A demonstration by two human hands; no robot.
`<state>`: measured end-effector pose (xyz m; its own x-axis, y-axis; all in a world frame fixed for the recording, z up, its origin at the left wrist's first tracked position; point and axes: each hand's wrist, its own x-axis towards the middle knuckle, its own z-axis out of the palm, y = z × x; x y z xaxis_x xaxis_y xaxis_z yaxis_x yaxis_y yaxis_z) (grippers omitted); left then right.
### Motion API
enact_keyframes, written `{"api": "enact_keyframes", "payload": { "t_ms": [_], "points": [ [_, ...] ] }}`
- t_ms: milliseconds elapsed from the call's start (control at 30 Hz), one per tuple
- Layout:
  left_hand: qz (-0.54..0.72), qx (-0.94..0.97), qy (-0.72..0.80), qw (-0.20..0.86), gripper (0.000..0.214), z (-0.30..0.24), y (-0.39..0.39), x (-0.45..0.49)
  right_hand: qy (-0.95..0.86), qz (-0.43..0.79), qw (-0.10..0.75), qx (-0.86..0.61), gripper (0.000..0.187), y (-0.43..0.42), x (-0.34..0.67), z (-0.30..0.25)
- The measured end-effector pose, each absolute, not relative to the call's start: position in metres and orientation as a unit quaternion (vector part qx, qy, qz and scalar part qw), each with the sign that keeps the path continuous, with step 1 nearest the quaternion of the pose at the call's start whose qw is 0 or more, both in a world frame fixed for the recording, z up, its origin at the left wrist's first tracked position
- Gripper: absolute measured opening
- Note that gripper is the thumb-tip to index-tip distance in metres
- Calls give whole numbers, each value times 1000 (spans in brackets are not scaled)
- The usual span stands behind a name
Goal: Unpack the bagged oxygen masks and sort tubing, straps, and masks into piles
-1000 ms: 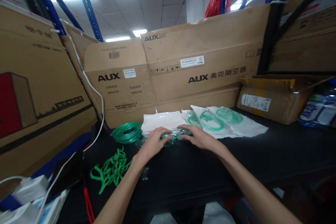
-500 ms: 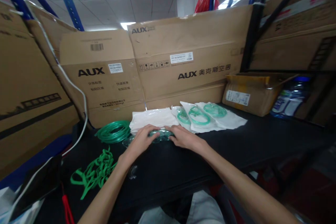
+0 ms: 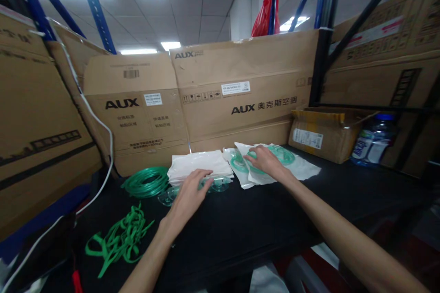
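My left hand (image 3: 188, 194) lies flat, fingers stretched, on a clear plastic mask piece with a green tint (image 3: 213, 185) at the front of a stack of white bags (image 3: 199, 163). My right hand (image 3: 265, 160) rests, fingers spread, on sealed white bags holding green tubing (image 3: 292, 160), to the right of the stack. Neither hand grips anything that I can see. A coil of green tubing (image 3: 146, 181) lies left of the stack, and a heap of green straps (image 3: 118, 239) lies nearer to me on the black table (image 3: 240, 224).
Tall AUX cardboard boxes (image 3: 240, 87) stand along the back and left. A small taped carton (image 3: 318, 135) and a water bottle (image 3: 373, 139) sit at the back right. A white cable (image 3: 103, 123) hangs at the left. Blue and black rack posts rise behind.
My right hand left the clear mask piece and moved right onto the sealed bags. My left hand stayed on the mask piece. The view shifted a little.
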<state>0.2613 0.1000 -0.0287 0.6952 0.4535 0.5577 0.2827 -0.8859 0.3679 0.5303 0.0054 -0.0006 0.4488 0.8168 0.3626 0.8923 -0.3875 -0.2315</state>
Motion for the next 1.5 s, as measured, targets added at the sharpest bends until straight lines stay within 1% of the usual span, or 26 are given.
{"api": "enact_keyframes", "payload": {
  "t_ms": [100, 267, 367, 467, 567, 900, 1133, 1333, 1500],
  "points": [
    [319, 915, 209, 130, 23, -27, 80, 277, -475, -92, 145, -863, 37, 28, 526, -8],
    [276, 920, 250, 120, 33, -25, 56, 328, -444, -106, 79, -886, 35, 43, 517, -12],
    [242, 921, 283, 114, 36, -22, 53, 364, -456, -112, 57, -881, 33, 37, 527, -12],
    [211, 918, 318, 110, 33, -21, 54, 391, -464, -119, 49, -876, 32, 30, 539, -13],
    [178, 918, 337, 108, 28, -23, 56, 407, -466, -122, 52, -875, 32, 26, 546, -13],
    [110, 935, 321, 100, 34, -36, 53, 437, -445, -109, 88, -884, 32, 12, 584, 11],
    [119, 951, 267, 102, 38, -32, 47, 451, -448, -85, 111, -883, 30, 4, 609, 41],
    [175, 957, 218, 82, 37, -16, 44, 400, -458, -94, 126, -875, 30, -1, 616, 72],
    [193, 947, 239, 90, 34, -17, 61, 332, -486, -103, 140, -857, 27, -6, 606, 97]
  ]
}}
